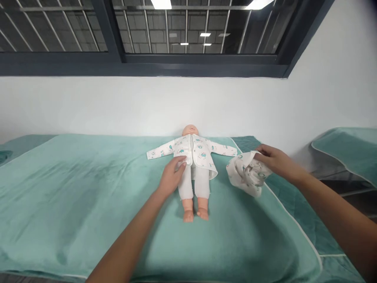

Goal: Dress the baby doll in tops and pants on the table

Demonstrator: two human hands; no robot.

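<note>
A baby doll (202,188) lies on its back in the middle, feet toward me. It wears a white printed baby jacket (203,151), sleeves spread out to both sides, and plain white trousers (185,184). At the jacket's lower left side, my left hand (172,175) rests against the doll's hip, thumb and forefinger a little apart. My right hand (272,159) pinches a bunched white baby garment (247,173) with a matching print, held just right of the doll. Its folds hide what kind of garment it is.
A green padded cover (88,196) lies beneath the doll, its pale-edged border running down the right. Behind stands a white wall (118,106) under a dark-framed window (194,65). More green fabric (350,149) rises at the far right above a dark gap.
</note>
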